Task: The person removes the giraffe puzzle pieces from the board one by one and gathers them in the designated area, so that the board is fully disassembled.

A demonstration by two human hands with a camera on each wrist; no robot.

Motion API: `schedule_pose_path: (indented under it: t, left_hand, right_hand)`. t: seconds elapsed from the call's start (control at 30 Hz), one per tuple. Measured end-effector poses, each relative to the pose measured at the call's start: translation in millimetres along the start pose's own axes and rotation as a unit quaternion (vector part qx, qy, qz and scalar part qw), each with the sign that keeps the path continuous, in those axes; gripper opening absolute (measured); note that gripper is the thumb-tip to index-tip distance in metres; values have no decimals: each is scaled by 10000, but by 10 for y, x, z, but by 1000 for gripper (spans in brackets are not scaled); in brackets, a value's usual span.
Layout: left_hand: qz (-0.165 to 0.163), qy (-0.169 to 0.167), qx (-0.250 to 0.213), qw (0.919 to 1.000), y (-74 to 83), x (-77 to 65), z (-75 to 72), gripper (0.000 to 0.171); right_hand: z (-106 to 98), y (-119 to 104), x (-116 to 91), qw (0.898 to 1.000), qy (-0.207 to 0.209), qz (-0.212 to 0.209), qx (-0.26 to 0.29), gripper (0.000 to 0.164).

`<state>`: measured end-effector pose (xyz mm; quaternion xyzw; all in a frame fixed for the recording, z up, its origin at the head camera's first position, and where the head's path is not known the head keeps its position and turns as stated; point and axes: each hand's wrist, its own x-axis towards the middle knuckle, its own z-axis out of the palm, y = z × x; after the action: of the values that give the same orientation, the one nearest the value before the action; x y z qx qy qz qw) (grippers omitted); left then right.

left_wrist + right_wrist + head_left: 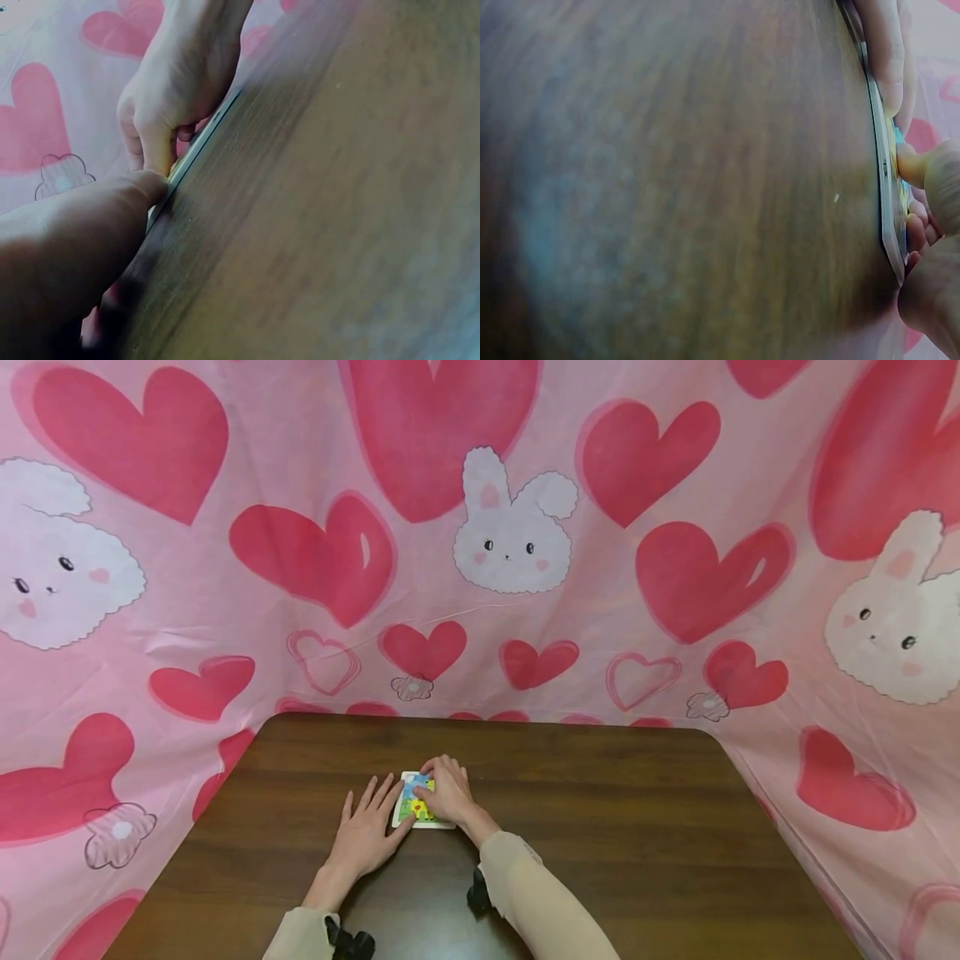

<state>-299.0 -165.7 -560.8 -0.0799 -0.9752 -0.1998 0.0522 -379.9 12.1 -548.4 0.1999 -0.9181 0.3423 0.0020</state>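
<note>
A small flat board with a pale border lies on the table, bearing a bright picture in blue, green and yellow. My left hand rests at its left side, fingers spread, thumb at the board's near edge. Over the right part of the picture is my right hand, bent at the fingers, its thumb touching the surface. In the right wrist view the right hand has its thumb down on the board, other fingers curled behind it. Whether those fingers pinch a loose piece is hidden.
The dark brown wooden table extends around the board, with rounded far corners. A pink cloth printed with hearts and rabbits hangs behind and along both sides. Each wrist wears a black device below the sleeve.
</note>
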Motion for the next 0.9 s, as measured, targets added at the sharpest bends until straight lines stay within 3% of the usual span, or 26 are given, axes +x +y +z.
schedule_pose_path:
  t: [0.27, 0.6, 0.9]
  left_hand:
    - [-1, 77, -131, 9999, -8, 0, 18, 75]
    - [14, 139, -163, 9998, -13, 2, 29, 74]
    - [-33, 116, -132, 9998, -16, 0, 37, 73]
  right_hand:
    - [24, 6, -1, 9999, 87, 24, 119, 25]
    - [51, 42, -4, 9989, 340, -266, 192, 24]
    - [91, 85, 38, 9968, 473, -259, 582, 21]
